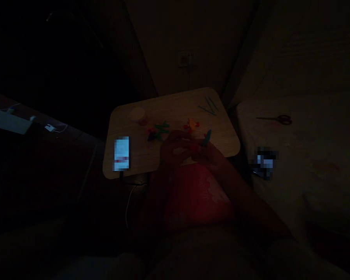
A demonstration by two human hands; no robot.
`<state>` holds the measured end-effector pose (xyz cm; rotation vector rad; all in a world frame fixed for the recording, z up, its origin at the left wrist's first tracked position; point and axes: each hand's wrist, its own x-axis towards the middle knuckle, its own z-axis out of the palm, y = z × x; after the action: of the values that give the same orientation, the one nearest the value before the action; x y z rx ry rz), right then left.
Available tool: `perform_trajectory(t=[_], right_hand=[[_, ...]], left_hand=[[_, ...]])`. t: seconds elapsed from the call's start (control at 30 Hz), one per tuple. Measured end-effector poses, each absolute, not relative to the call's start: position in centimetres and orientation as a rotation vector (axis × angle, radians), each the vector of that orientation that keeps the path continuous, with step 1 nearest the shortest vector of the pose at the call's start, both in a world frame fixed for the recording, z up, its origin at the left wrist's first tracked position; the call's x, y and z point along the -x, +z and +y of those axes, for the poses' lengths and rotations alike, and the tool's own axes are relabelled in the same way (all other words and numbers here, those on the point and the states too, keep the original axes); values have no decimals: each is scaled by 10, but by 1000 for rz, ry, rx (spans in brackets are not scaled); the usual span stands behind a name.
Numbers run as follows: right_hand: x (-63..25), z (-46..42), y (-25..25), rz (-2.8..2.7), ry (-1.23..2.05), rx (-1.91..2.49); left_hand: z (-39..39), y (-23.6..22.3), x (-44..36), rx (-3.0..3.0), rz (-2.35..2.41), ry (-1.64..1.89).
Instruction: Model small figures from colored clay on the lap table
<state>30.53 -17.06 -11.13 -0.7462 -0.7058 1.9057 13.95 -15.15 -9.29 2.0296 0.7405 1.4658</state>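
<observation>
In the dim light, my two hands meet above the near edge of a small wooden table. My left hand is closed, with thumb and fingertips pinching a small red piece. Beside it, my right hand is also closed. A teal, leaf-shaped piece juts up from its fingers, with a bit of red next to it. Just beyond my hands lies a yellow piece with red ends. Green pieces and a dark piece lie to the left. Darkness hides the finer finger detail.
A round, pale-lidded tub stands at the table's back left, and a lit phone lies at front left. Thin green sticks are at back right. Scissors and a blurred bright-screened device rest on the pale surface to the right.
</observation>
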Motion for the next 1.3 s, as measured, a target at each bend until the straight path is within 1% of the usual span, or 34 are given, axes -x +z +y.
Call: perform_trajectory(t=[0.17, 0.3, 0.53, 0.77, 0.97, 1.17, 1.3], right_hand=[[-307, -173, -120, -672, 1939, 705], [-309, -170, -124, -705, 1917, 695], [-309, -166, -122, -800, 1894, 825], [-312, -164, -121, -764, 1916, 793], [-308, -164, -123, -765, 1923, 786], [-303, -165, -123, -612, 1928, 786], [-303, -166, -120, -616, 1942, 786]], left_hand=[[-155, -96, -144, -1949, 685, 1426], [-154, -90, -139, -2106, 715, 1399], [-148, -88, -129, -2377, 764, 1409], [-148, -95, -129, -2217, 808, 1416], [-145, -107, -133, -2024, 773, 1500], [-144, -111, -133, -1965, 872, 1466], [-143, -113, -132, -1979, 832, 1472]])
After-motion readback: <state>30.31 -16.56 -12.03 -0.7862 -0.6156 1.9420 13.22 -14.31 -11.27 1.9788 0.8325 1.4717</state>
